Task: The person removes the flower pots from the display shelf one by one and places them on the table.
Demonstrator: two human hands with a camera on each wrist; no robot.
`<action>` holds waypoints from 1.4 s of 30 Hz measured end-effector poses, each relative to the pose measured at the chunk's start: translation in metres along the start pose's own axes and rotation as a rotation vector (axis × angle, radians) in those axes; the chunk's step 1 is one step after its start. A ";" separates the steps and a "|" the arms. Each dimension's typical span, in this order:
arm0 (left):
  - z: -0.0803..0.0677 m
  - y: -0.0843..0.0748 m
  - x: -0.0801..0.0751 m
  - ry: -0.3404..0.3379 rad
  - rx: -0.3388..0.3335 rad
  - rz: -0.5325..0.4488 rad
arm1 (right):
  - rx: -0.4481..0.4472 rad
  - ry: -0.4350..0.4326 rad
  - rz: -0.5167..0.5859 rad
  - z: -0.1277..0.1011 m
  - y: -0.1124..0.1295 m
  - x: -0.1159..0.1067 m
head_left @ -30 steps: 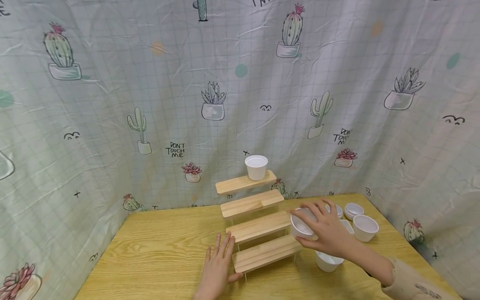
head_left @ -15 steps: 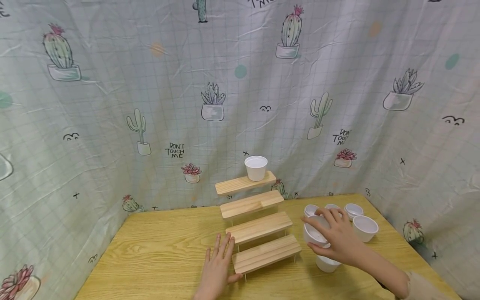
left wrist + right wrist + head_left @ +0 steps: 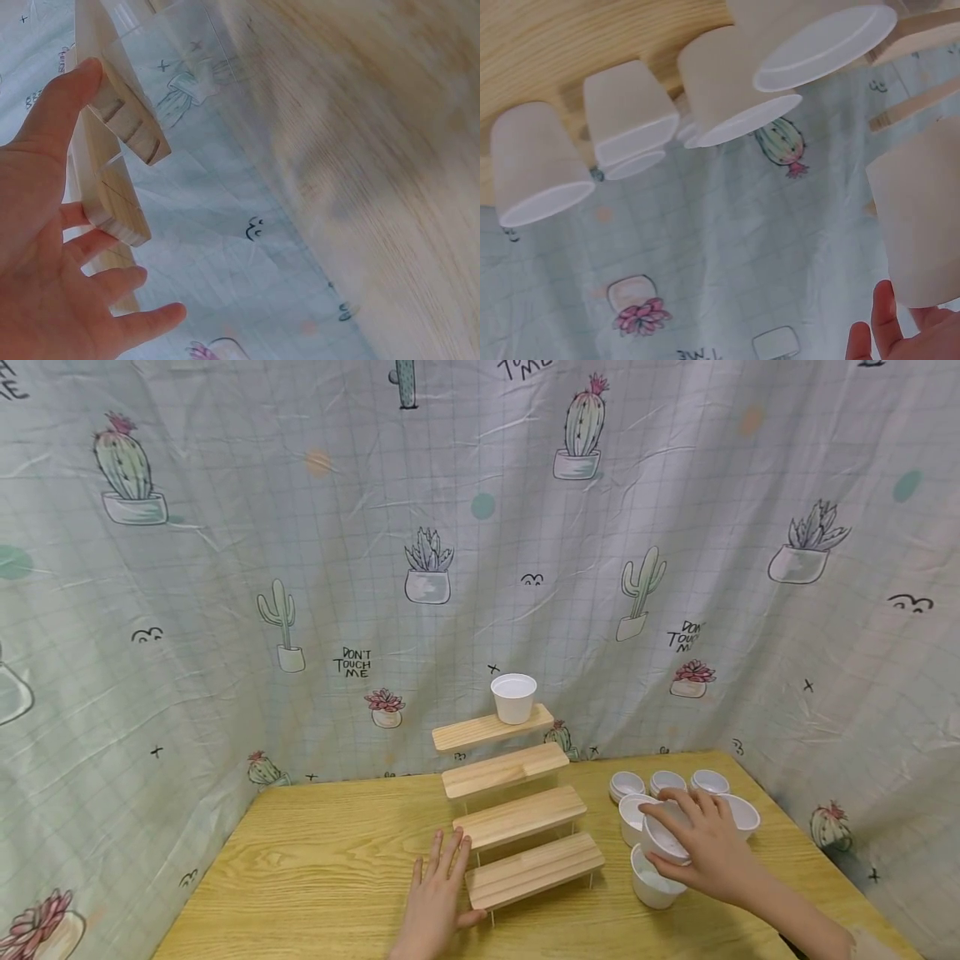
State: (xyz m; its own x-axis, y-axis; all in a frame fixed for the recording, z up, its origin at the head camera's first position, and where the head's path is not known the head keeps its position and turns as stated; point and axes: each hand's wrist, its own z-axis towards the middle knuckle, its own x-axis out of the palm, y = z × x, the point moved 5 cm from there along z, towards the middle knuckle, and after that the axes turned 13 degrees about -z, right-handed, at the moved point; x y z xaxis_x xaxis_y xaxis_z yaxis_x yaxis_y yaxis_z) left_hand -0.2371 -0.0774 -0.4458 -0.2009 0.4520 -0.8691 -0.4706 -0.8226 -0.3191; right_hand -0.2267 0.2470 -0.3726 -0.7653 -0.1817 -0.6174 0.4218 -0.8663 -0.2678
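Observation:
My right hand (image 3: 708,847) grips a white round pot (image 3: 663,841) above the group of pots at the right of the table. In the right wrist view this pot (image 3: 922,217) stands at the right edge, with fingertips (image 3: 885,315) against its side. My left hand (image 3: 435,897) lies at the left end of a four-step wooden display stand (image 3: 532,870), fingers straight. The left wrist view puts its thumb (image 3: 79,82) on the end of one board and its fingers beside another board (image 3: 124,214). Another white pot (image 3: 514,702) stands upright on the top step.
Below the held pot stand a front white pot (image 3: 654,887) and one (image 3: 632,827) behind it. A further pot (image 3: 744,814) is partly hidden by my right hand. Three shallower pots (image 3: 627,786) line the back. A cactus-print curtain (image 3: 337,527) surrounds the wooden table (image 3: 315,860).
My right hand has carried the pot away from the stand, rightward and slightly down, over the other pots. My left hand has stayed at the stand.

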 end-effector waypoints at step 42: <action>0.001 0.003 0.002 0.005 0.004 0.017 | 0.033 0.065 -0.144 -0.053 -0.045 0.012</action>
State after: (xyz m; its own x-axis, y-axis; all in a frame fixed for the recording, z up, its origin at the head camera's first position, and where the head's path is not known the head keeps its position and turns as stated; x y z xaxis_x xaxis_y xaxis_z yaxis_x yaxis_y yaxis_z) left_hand -0.2401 -0.0782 -0.4482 -0.2041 0.4363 -0.8763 -0.4709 -0.8286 -0.3029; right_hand -0.2292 0.3084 -0.4074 -0.7832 -0.0246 -0.6213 0.2928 -0.8961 -0.3336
